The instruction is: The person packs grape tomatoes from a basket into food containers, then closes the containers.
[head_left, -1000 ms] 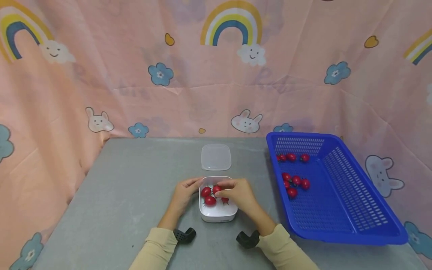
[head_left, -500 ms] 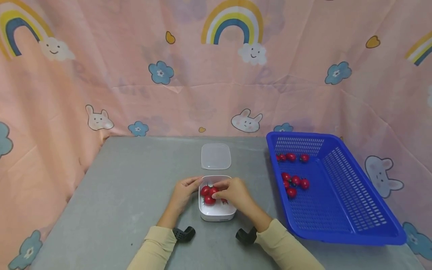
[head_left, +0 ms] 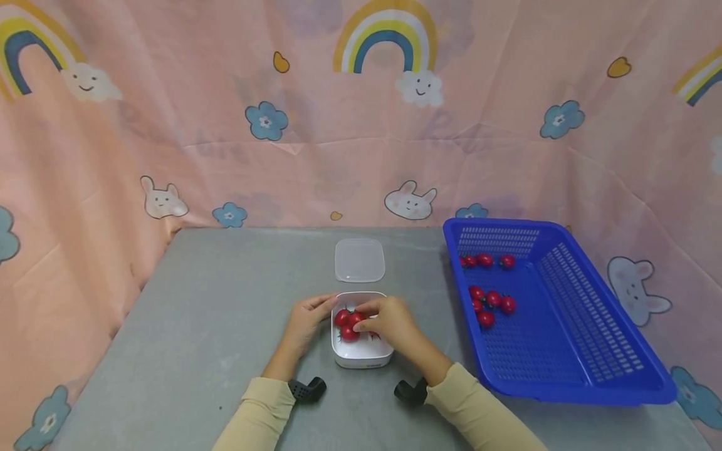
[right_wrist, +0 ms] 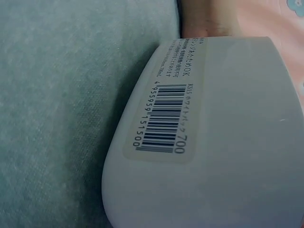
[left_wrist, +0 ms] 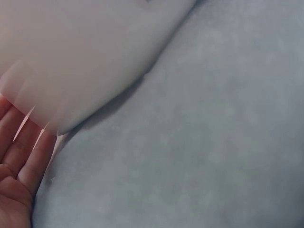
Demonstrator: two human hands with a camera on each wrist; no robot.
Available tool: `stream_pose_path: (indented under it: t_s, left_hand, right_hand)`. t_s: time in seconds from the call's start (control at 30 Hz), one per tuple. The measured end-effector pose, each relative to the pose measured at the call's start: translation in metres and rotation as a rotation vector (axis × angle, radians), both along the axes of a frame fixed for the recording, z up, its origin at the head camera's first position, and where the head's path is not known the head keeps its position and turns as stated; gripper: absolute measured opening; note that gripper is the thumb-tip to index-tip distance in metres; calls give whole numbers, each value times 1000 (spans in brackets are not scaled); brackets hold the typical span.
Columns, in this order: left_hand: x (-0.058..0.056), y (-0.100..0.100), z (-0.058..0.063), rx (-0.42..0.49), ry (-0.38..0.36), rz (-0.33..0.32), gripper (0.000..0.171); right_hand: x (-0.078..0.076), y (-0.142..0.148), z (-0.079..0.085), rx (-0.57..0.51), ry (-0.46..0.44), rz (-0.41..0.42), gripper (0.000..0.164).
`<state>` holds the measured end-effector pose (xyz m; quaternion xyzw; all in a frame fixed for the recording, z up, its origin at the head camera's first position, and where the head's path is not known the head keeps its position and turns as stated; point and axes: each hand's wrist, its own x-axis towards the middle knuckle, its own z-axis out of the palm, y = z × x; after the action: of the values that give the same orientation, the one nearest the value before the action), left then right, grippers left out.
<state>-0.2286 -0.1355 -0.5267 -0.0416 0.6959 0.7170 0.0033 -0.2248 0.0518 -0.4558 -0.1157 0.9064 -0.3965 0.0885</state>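
Note:
A white plastic container (head_left: 363, 357) holds several red cherry tomatoes (head_left: 342, 318). My left hand (head_left: 304, 322) is at its left side, the thumb near the rim. In the left wrist view, the straight fingers (left_wrist: 31, 156) touch the outer wall. My right hand (head_left: 395, 322) reaches over the right rim and pinches a cherry tomato (head_left: 356, 318) between thumb and index finger, beside the others. Another tomato (head_left: 374, 336) is mostly hidden under this hand. A barcode label (right_wrist: 164, 118) is on the container's outside in the right wrist view.
A translucent lid (head_left: 360, 260) lies flat behind the container. To the right stands a blue perforated basket (head_left: 564, 338), with several cherry tomatoes (head_left: 492, 299) along its left side. A patterned pink cloth (head_left: 316, 169) hangs behind the grey table (head_left: 225, 351).
My right hand has moved the pinched tomato slightly left, close against the other tomatoes. The left hand has stayed at the container's left side.

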Motion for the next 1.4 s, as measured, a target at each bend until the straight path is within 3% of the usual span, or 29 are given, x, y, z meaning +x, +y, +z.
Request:
stream_pose_path:
  t_s: [0.27,0.53,0.67,0.8,1.07,1.23,1.4]
  left_hand:
    - [1,-1,-1,-3,-1,6,28]
    - [1,0,0,-2,-1,8,30]
    - [2,0,0,-8,-4,7,30]
    - [2,0,0,-17,-6,9,31]
    - [0,0,-1,-10,-1,15,30]
    - [1,0,0,-21,6,3,30]
    - [2,0,0,-22,13,-2,31]
  right_hand:
    - [1,-1,1,-20,-22,-1,30]
    - [1,2,1,-50,21,8,26]
    - [2,3,6,-150,-64,-30,24]
    - [2,5,22,-233,-104,-89,21]
    - [1,18,65,-299,-36,-91,24]
    - [2,32,92,-292,-33,-119,28]
    - [-8,56,108,-293,-4,-147,33]
